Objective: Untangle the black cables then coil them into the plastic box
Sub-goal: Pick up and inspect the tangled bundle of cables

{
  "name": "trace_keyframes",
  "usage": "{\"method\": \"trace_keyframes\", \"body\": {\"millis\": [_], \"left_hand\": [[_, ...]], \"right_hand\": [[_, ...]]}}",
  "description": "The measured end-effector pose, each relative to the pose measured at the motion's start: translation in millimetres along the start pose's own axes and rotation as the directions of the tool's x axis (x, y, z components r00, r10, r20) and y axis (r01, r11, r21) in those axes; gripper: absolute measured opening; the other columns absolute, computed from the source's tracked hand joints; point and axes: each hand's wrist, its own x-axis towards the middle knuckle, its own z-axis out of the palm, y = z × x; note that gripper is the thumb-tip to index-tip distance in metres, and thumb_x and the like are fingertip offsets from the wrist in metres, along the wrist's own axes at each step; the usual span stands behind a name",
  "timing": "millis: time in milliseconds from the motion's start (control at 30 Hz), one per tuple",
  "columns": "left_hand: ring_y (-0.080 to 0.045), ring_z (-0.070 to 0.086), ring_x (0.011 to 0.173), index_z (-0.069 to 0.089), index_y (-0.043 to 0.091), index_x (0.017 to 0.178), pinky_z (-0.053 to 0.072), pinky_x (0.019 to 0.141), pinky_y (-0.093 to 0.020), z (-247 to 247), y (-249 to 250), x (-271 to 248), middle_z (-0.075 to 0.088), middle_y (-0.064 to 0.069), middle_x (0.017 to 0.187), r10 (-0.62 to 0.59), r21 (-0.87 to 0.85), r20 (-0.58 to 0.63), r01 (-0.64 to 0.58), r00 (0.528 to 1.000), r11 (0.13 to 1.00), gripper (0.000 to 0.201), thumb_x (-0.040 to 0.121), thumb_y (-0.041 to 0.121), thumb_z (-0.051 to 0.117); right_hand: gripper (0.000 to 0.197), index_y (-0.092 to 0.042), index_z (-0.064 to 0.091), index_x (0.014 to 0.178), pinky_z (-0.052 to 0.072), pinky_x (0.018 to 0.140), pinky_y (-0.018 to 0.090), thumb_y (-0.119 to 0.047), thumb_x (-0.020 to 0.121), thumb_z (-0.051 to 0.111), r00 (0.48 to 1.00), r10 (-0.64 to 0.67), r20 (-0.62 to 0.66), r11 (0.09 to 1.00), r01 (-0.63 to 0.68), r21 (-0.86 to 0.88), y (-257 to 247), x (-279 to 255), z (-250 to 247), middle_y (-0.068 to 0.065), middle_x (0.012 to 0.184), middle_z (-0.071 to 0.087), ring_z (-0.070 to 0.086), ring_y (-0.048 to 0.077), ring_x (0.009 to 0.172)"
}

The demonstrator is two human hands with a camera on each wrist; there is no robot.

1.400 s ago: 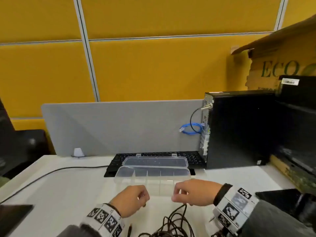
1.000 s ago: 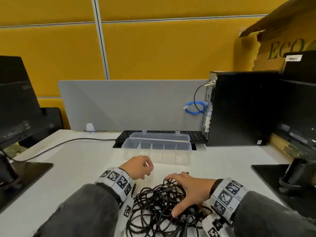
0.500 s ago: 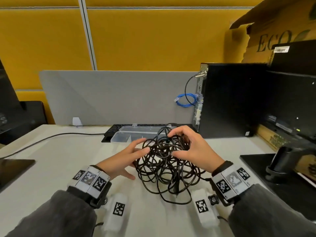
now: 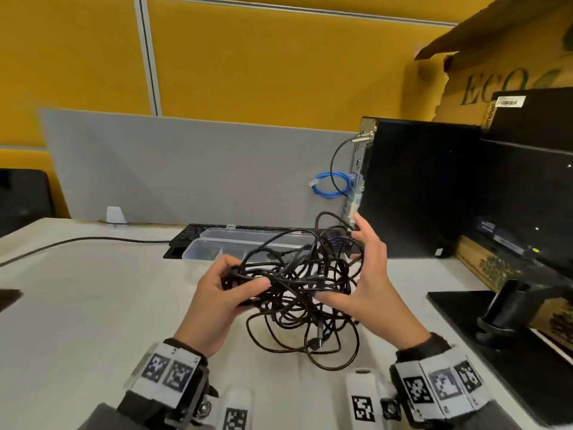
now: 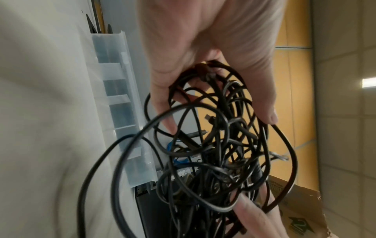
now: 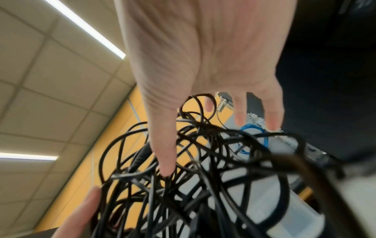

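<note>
A tangle of black cables (image 4: 297,283) hangs above the white table (image 4: 93,305), held between both hands. My left hand (image 4: 245,280) grips its left side, fingers and thumb curled round several strands; the left wrist view shows the hand (image 5: 219,112) closed round the cables (image 5: 213,145). My right hand (image 4: 347,262) cradles the right side with straight, spread fingers and its thumb under the strands; in the right wrist view the hand (image 6: 203,145) is flat against the cables (image 6: 183,185). The lowest loops brush the table. The clear compartmented plastic box (image 4: 217,249) lies with its lid up just behind the tangle.
A black keyboard (image 4: 198,232) sits behind the box against a grey divider (image 4: 186,169). A black computer tower (image 4: 418,187) with a blue cable (image 4: 331,184) stands at the right. A monitor stand (image 4: 496,336) fills the right front. A thin black cord (image 4: 77,240) crosses the table's left.
The tangle has come up off the table. My left hand went from touching it with straight fingers to gripping it. My right hand's fingers have straightened and spread.
</note>
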Motion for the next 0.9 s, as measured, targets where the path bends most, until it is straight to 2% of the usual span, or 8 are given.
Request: {"method": "trace_keyframes", "body": {"millis": [133,200,300,367,467,633,767,900], "left_hand": [[-0.019,0.057,0.063,0.051,0.03,0.057,0.049,0.061,-0.027,-9,-4,1,0.056,0.004,0.06,0.107,0.036,0.039,-0.108,0.994,0.993,0.044,0.032,0.025,0.087],[-0.012,0.053,0.059,0.049,0.03,0.056,0.047,0.057,-0.024,-12,-3,1,0.05,0.009,0.059,0.166,0.008,0.094,-0.167,0.982,0.986,0.051,0.028,0.028,0.091],[-0.013,0.052,0.062,0.049,0.023,0.062,0.048,0.059,-0.024,-19,-2,2,0.048,0.003,0.067,0.163,-0.025,0.194,-0.161,0.967,0.987,0.052,0.034,0.026,0.093],[-0.017,0.051,0.071,0.052,0.02,0.066,0.049,0.064,-0.026,-22,-1,3,0.05,0.002,0.077,0.116,-0.074,0.257,-0.1,0.959,0.992,0.044,0.039,0.017,0.087],[-0.014,0.055,0.075,0.057,0.018,0.074,0.047,0.07,-0.029,-17,6,1,0.054,0.004,0.087,-0.027,-0.244,0.182,0.072,0.983,0.967,0.055,0.036,0.04,0.09],[-0.011,0.065,0.088,0.05,0.029,0.119,0.055,0.067,-0.029,-13,3,2,0.053,0.003,0.123,-0.144,-0.079,-0.001,0.143,0.99,0.987,0.051,0.071,0.03,0.07],[-0.03,0.069,0.091,0.05,0.018,0.12,0.058,0.072,-0.049,-10,0,-2,0.071,-0.008,0.102,-0.363,-0.076,0.058,0.366,0.93,0.927,0.058,0.067,0.029,0.068],[-0.023,0.069,0.065,0.052,0.009,0.114,0.054,0.048,-0.03,-10,0,-2,0.072,-0.015,0.095,-0.321,-0.141,-0.007,0.316,0.947,0.938,0.03,0.086,0.006,0.058]], "right_hand": [[0.128,-0.064,-0.007,0.128,0.024,0.111,0.033,-0.02,0.056,0.089,0.985,0.17,-0.025,0.981,-0.166,0.101,12,-7,4,-0.024,0.136,0.01,0.022,0.006,0.133],[0.125,-0.065,0.001,0.13,0.038,0.105,0.038,-0.013,0.057,0.088,0.959,0.264,0.102,0.911,-0.283,0.3,15,-10,3,-0.017,0.14,0.034,0.044,0.012,0.126],[0.099,-0.053,0.032,0.13,0.055,0.081,0.036,0.002,0.063,0.08,0.915,0.178,0.361,0.826,-0.339,0.45,18,-12,1,-0.013,0.113,0.065,0.067,0.018,0.099],[0.076,-0.039,0.051,0.121,0.055,0.077,0.036,0.006,0.065,0.078,0.93,0.106,0.352,0.854,-0.266,0.447,21,-11,3,-0.002,0.109,0.067,0.067,0.022,0.095],[0.053,-0.026,0.061,0.102,0.055,0.076,0.031,0.005,0.063,0.079,0.984,0.047,0.17,0.91,-0.112,0.398,27,-7,7,0.002,0.101,0.067,0.066,0.024,0.087],[0.043,-0.041,0.064,0.089,0.047,0.076,0.02,-0.008,0.063,0.076,0.974,-0.203,-0.1,0.957,0.219,0.192,33,-4,14,-0.013,0.09,0.059,0.059,0.008,0.083],[0.031,-0.038,0.066,0.081,0.044,0.074,0.012,-0.012,0.066,0.075,0.957,-0.239,-0.167,0.941,0.271,0.203,27,-6,17,-0.008,0.082,0.053,0.055,0.004,0.079],[0.043,-0.045,0.061,0.093,0.041,0.083,0.01,-0.013,0.068,0.074,0.964,-0.249,-0.095,0.961,0.258,0.101,27,-5,16,-0.018,0.095,0.052,0.053,0.0,0.095]]}}
